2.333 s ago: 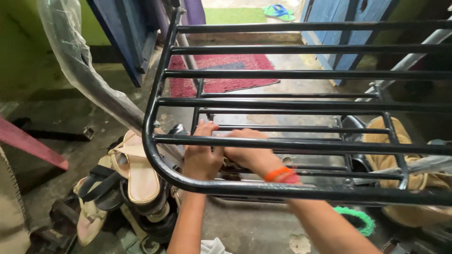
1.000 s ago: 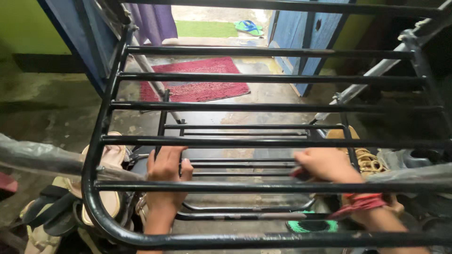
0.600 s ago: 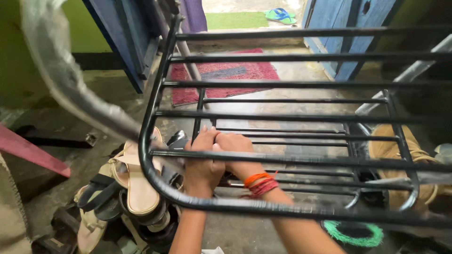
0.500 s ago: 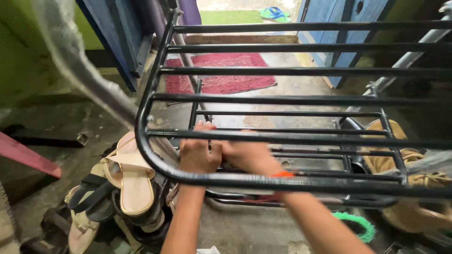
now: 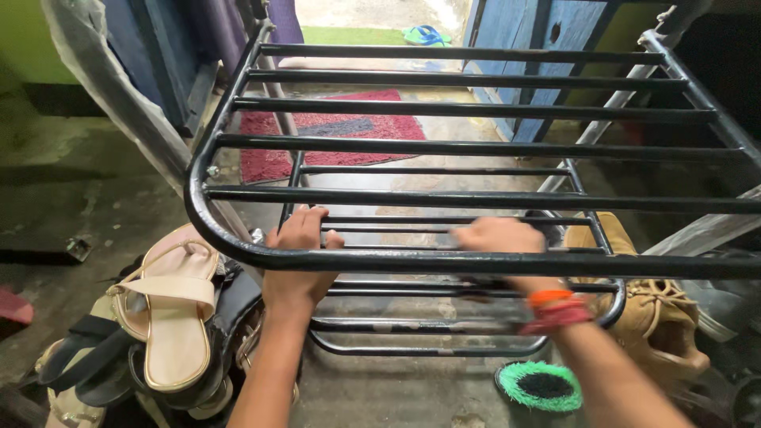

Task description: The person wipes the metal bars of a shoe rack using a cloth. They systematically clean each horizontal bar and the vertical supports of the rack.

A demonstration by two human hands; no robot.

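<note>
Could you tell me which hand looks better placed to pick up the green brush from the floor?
Probably the right hand: the green brush lies on the floor almost under its wrist. The left hand grips a lower rack bar, nearer the sandals.

A beige sandal (image 5: 173,309) lies left, a green brush (image 5: 541,385) below, a red mat (image 5: 317,136) beyond.

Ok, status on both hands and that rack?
Left hand gripping lower shelf bar. Right hand blurred, on same shelf. Black metal rack upright; sandals crowd its left side.

Black rack (image 5: 444,261), green brush (image 5: 541,386)
</note>
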